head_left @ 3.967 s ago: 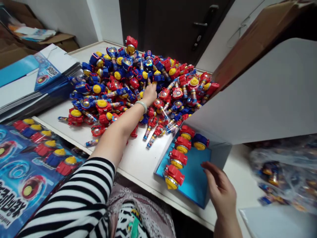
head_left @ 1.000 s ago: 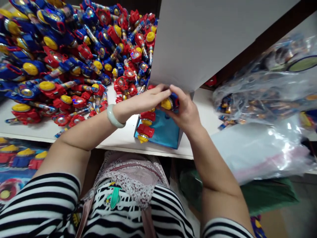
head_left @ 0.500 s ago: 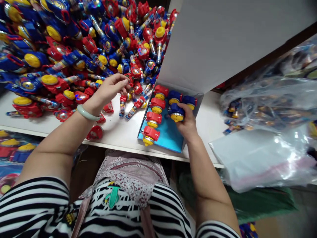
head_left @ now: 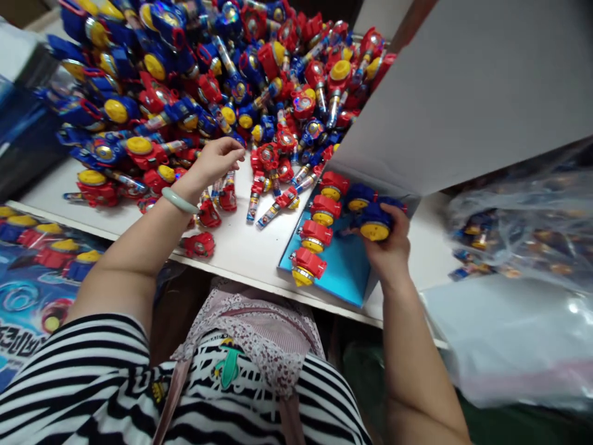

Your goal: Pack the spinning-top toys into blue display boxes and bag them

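My right hand (head_left: 389, 250) grips a blue spinning-top toy (head_left: 374, 222) with a yellow tip, low over the right side of a blue-lined box (head_left: 347, 275). Two more blue toys sit just behind it, one of them a blue toy (head_left: 360, 196) to its left. Down the box's left side runs a column of several red toys (head_left: 315, 235), yellow tips facing me. My left hand (head_left: 215, 162) hovers at the near edge of a pile of red and blue toys (head_left: 259, 80), fingers loosely bent, with nothing visible in them. Loose red toys (head_left: 200, 244) lie below it.
The box's tall white lid (head_left: 454, 99) stands raised at the back right. Clear plastic bags (head_left: 523, 228) with toys and a flat white bag (head_left: 504, 334) lie to the right. A printed toy package (head_left: 32, 296) is below the white table's (head_left: 245, 262) left edge.
The view has shifted left, so the table and box appear further right. My right hand still holds the blue toy over the box. My left hand stays by the pile, slightly further back from the loose toys.
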The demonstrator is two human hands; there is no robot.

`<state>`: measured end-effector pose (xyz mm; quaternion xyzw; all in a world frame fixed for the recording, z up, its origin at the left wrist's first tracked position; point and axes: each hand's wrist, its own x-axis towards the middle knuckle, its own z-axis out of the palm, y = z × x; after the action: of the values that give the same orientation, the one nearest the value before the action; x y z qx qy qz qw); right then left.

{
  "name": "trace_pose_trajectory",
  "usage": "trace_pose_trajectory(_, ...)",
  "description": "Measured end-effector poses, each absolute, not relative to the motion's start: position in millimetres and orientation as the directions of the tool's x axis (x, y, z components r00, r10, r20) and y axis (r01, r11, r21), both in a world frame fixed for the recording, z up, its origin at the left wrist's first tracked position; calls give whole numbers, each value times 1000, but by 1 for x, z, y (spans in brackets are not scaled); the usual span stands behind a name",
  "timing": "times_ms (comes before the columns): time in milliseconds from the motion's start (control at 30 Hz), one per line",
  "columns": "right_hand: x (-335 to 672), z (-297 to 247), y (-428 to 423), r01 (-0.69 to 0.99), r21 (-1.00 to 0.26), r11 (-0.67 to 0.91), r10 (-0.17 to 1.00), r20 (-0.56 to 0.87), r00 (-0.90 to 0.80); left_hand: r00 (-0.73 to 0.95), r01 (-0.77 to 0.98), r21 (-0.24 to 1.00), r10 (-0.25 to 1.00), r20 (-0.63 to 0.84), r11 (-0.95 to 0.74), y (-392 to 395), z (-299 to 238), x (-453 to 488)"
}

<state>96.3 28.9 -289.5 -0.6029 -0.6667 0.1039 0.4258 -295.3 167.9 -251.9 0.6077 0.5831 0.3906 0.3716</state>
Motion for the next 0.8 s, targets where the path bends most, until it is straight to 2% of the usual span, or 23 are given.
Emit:
trace_pose_trajectory(133, 100, -303, 27, 705, -658, 264, 854, 499, 146, -2, 607, 790, 994, 105, -82, 196, -255, -297)
trace_pose_trajectory(233, 105, -310, 30, 714, -653, 253, 819, 538, 202, 138, 734, 647, 978, 156, -206, 228, -254, -281)
trace_pose_trajectory(333, 109, -307, 31, 747, -616, 251, 855, 503, 127, 317, 769, 525, 931, 182, -365, 263, -252, -263)
trace_pose_trajectory(400, 107, -306, 29, 755, -605, 253, 883, 463, 76, 408, 769, 482, 903, 135, -420, 280, -254, -256)
trace_pose_trajectory(500, 98, -309, 24, 741, -618, 261, 918, 397, 8, 473, 765, 468, 879, 57, -442, 292, -259, -255)
trace_pose_trajectory(633, 88, -306, 19, 716, -662, 220, 961, 274, -42, 474, 741, 526, 880, 28, -416, 286, -255, -268)
trace_pose_trajectory(800, 97, -260, 5, 768, -601, 222, 975, 120, -188, 353, 765, 530, 927, 129, -365, 276, -241, -296)
